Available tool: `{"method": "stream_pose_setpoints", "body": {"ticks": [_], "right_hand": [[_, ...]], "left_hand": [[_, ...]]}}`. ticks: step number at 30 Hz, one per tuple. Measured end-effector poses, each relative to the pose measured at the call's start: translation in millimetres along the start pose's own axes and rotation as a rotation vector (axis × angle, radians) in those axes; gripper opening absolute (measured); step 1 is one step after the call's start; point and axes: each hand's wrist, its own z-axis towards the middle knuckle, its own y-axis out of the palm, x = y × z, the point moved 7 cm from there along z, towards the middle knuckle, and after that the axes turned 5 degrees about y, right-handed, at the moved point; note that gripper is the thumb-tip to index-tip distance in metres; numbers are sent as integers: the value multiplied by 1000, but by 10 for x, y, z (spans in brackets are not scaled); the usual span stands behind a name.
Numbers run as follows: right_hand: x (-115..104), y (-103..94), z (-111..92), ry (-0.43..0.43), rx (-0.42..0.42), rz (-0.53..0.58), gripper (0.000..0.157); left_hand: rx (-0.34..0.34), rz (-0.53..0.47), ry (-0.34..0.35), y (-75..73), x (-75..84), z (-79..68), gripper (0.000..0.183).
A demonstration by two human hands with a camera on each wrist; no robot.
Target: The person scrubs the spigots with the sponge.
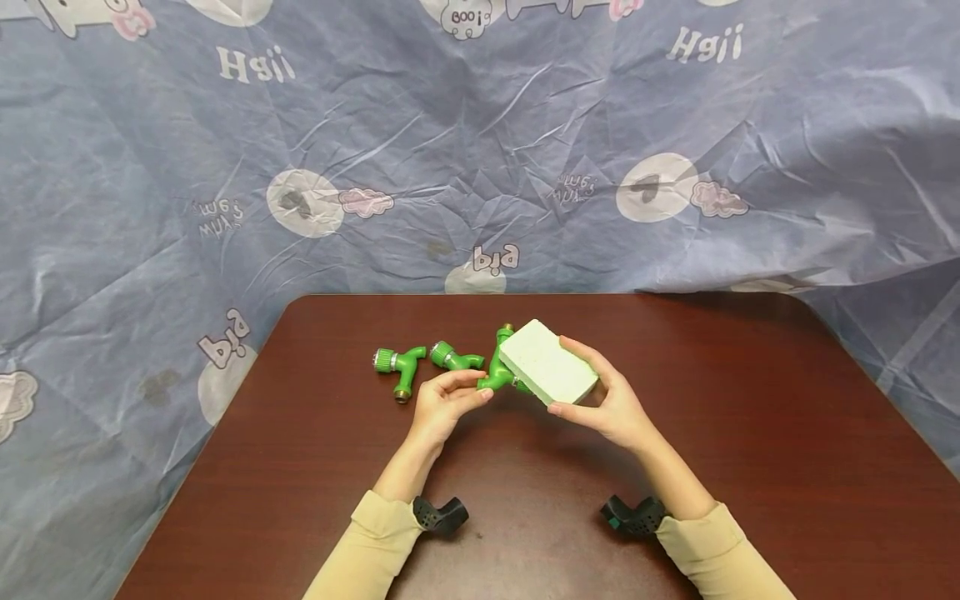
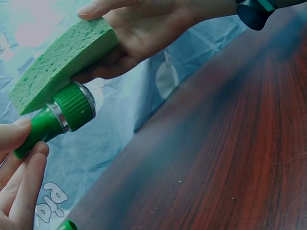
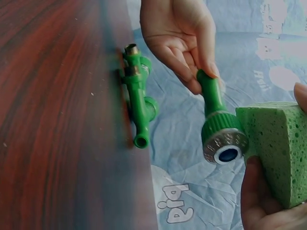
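Here, left grip (image 1: 444,405) pinches green tap (image 1: 497,368); right grip (image 1: 617,410) holds pale green sponge (image 1: 550,363).

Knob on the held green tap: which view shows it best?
Right wrist: the knob is turned toward that camera, showing its blue-centred end face and ribbed side. Left wrist shows the ribbed side clearly, but the end face is turned away. Head shows just a small bit; the sponge hides most.

Crinkled blue printed sheet (image 1: 480,142), dark reddish-brown table (image 1: 750,433)
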Motion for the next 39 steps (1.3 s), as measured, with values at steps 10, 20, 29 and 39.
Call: {"method": "stream_pose_setpoints", "body": {"ticks": [10,20,29,39], "right_hand": [[68,78,-7,-40,-4,-32,69],[-78,151,-19,-9,19,-89,77],[-232,-54,-5,52,162,-232,69],[-280,7,-28,-58,68,-207,71]], "left_hand": [[-23,-15,26,55,-22,-18,34],[-19,-8,27,91,-26,-29,34],[-56,8,46,131,9,-38,36],[-57,-23,45,144,31,-53,35]]}}
